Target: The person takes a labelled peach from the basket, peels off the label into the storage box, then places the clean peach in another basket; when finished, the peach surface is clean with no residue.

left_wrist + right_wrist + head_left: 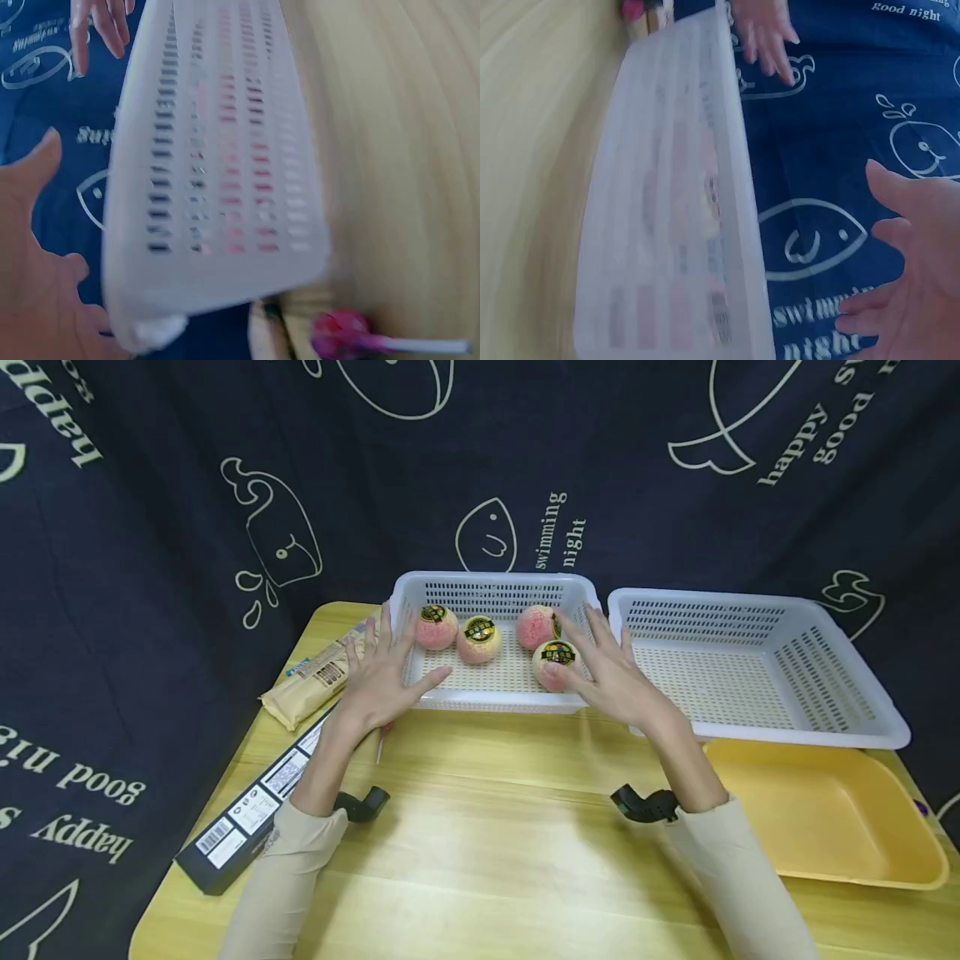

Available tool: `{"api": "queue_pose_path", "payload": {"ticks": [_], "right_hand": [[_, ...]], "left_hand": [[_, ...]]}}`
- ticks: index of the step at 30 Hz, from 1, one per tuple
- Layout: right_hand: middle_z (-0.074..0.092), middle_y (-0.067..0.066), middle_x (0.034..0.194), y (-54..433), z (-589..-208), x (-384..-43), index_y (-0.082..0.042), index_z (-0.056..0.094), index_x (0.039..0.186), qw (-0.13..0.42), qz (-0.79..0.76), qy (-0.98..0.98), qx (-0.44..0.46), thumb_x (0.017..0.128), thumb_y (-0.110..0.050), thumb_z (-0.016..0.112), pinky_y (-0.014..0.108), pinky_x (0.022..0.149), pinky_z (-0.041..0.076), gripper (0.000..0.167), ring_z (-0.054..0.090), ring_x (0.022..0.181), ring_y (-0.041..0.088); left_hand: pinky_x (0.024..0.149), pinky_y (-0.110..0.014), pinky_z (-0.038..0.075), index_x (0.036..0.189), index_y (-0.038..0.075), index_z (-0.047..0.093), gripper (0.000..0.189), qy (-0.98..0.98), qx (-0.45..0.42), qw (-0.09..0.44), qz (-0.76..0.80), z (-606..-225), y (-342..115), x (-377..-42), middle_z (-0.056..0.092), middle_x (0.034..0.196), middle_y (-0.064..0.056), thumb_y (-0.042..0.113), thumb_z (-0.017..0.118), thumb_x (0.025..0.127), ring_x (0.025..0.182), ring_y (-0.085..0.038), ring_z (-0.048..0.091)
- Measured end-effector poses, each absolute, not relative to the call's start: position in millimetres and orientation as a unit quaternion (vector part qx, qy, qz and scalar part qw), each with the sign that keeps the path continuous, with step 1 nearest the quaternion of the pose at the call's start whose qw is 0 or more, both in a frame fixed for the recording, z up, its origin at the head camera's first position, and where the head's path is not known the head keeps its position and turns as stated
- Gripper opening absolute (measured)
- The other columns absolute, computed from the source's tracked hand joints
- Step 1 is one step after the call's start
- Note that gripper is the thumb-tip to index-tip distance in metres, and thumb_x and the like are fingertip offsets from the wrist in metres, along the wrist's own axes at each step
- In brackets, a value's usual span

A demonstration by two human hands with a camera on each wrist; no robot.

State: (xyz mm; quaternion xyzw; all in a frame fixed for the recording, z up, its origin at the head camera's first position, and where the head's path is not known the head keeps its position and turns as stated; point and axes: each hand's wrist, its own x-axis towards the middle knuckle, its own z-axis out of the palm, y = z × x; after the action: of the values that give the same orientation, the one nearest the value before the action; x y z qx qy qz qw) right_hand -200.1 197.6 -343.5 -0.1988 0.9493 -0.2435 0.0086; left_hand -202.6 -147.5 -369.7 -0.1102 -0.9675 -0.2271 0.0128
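A white slotted plastic basket (491, 700) stands at the back of the table and holds several pink-and-cream, peach-like balls (477, 641) with dark band labels. My left hand (381, 681) hovers over its left end, fingers spread and thumb pointing inward. Over the right end is my right hand (618, 681), also spread, its thumb overlapping the front right ball (555, 667) in the head view. Neither hand grips anything. Both wrist views show the basket's slotted front wall (214, 150) blurred, with the hands above rim level.
A second white basket (750, 731) stands to the right, with a yellow tray (817, 810) in front of it. On the left lie a beige food packet (307, 693) and a long black box (251, 810). A pink lollipop (341, 334) is near the basket's front left corner.
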Motion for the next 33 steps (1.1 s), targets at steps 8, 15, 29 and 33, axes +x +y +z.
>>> {"api": "queue_pose_path", "payload": {"ticks": [8, 15, 29, 33], "right_hand": [[0.006, 0.021, 0.174, 146, -344, -251, -0.039, 0.015, 0.166, 0.052, -0.351, 0.904, -0.236, 0.108, -0.042, 0.052, 0.077, 0.119, 0.020, 0.069, 0.013, 0.159, 0.046], [0.021, 0.013, 0.173, 118, -358, -289, -0.032, 0.032, 0.163, 0.113, -0.381, 0.888, -0.230, 0.109, -0.033, 0.052, 0.064, 0.125, 0.024, 0.058, 0.025, 0.158, 0.038], [0.051, 0.007, 0.159, 98, -381, -323, -0.023, 0.060, 0.147, 0.127, -0.395, 0.890, -0.189, 0.105, -0.021, 0.062, 0.027, 0.050, 0.029, 0.042, 0.032, 0.058, 0.013], [0.054, 0.004, 0.157, 96, -385, -328, -0.021, 0.062, 0.145, 0.139, -0.402, 0.885, -0.188, 0.104, -0.020, 0.064, 0.025, 0.053, 0.029, 0.042, 0.037, 0.069, 0.009]], "left_hand": [[0.125, -0.071, 0.007, 0.164, 0.034, -0.017, 0.115, -0.932, -0.100, -0.027, -0.347, -391, -171, -219, -0.030, 0.170, -0.005, 0.068, 0.064, 0.090, 0.160, -0.042, -0.011], [0.124, -0.071, 0.016, 0.164, 0.033, -0.014, 0.126, -0.907, -0.077, -0.045, -0.411, -400, -176, -224, -0.024, 0.172, -0.005, 0.056, 0.080, 0.083, 0.160, -0.045, -0.002], [0.129, -0.060, 0.015, 0.166, 0.017, -0.007, 0.134, -0.896, -0.060, -0.066, -0.434, -401, -179, -226, -0.020, 0.174, -0.008, 0.056, 0.086, 0.079, 0.162, -0.038, -0.002], [0.130, -0.058, 0.015, 0.166, 0.017, -0.007, 0.133, -0.889, -0.064, -0.065, -0.449, -402, -179, -225, -0.019, 0.174, -0.008, 0.053, 0.087, 0.079, 0.162, -0.036, -0.001]]}}
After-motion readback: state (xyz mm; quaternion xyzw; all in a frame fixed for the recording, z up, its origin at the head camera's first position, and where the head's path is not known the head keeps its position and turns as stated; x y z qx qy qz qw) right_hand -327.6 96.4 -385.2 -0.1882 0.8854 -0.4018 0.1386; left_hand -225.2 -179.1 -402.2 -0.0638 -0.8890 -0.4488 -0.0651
